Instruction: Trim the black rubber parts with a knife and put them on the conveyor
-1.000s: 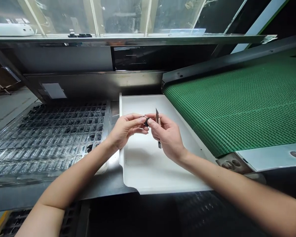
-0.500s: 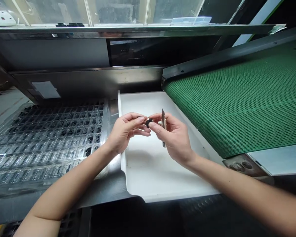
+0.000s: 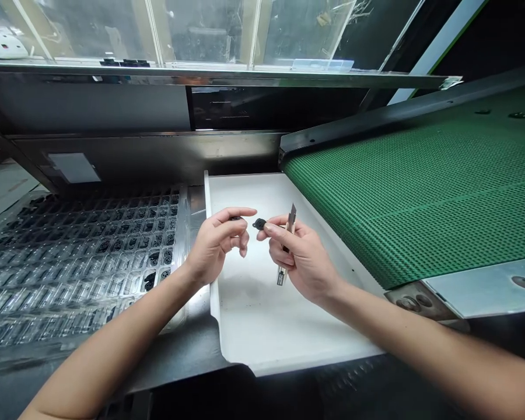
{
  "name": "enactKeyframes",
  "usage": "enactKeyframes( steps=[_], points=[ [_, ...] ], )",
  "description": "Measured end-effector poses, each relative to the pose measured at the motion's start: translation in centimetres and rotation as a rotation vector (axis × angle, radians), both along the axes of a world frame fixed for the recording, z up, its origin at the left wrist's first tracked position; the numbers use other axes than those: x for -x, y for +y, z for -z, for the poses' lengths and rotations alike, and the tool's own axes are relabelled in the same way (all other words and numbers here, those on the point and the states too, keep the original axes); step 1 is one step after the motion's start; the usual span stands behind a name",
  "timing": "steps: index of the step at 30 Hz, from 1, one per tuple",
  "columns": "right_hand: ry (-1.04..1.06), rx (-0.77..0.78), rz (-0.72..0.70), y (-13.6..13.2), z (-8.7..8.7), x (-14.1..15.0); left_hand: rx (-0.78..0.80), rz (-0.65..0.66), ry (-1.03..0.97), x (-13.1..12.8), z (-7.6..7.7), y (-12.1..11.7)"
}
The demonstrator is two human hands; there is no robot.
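In the head view, the person's two hands work over a shallow white tray [image 3: 254,335] with a raised left rim, set on a steel bench [image 3: 188,353]. The right hand [image 3: 304,251] pinches a small black part [image 3: 259,224], roundish with a little tab toward the left, between thumb and forefinger, above the white tray and in the gap between the hands. The same hand also carries a utility knife [image 3: 291,221], upright and slightly tilted, blade out at the top. The left hand [image 3: 214,242] is just beside the part but apart from it, its thumb and forefinger closed on a dark piece [image 3: 235,219] that is mostly hidden, its other fingers curled. A dark speck [image 3: 353,270] lies near the tray's right edge. To the left on the bench are clear plastic trays [image 3: 65,274] with rows of pockets, many of the far ones filled with black pieces [image 3: 167,255]. To the right, a green textured belt [image 3: 411,198] slopes away beside the white tray, with two dark items [image 3: 517,115] far up on it. Behind, a steel panel bears a pale sheet [image 3: 74,168]; above it runs a metal shelf [image 3: 210,79] before clear panels, carrying black items [image 3: 125,62], a clear box [image 3: 321,65] and a white object [image 3: 2,45].
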State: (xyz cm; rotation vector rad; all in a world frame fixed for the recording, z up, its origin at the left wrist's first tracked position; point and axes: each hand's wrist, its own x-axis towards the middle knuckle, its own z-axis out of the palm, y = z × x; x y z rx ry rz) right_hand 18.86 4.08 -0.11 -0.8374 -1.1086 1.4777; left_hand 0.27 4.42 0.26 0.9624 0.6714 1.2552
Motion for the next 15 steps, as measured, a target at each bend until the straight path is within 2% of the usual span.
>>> enactKeyframes(
  steps=[5, 10, 15],
  points=[
    [0.043, 0.036, -0.044, -0.33, -0.05, -0.01, 0.002, 0.027, 0.098, -0.11, 0.05, -0.13],
    [0.063, 0.064, -0.079, -0.38, -0.09, -0.14, -0.018, 0.057, 0.112, -0.11, 0.63, 0.02],
    [0.024, 0.085, -0.109, -0.44, -0.11, -0.14, -0.032, 0.06, 0.113, -0.13, 0.46, -0.02]
  ],
)
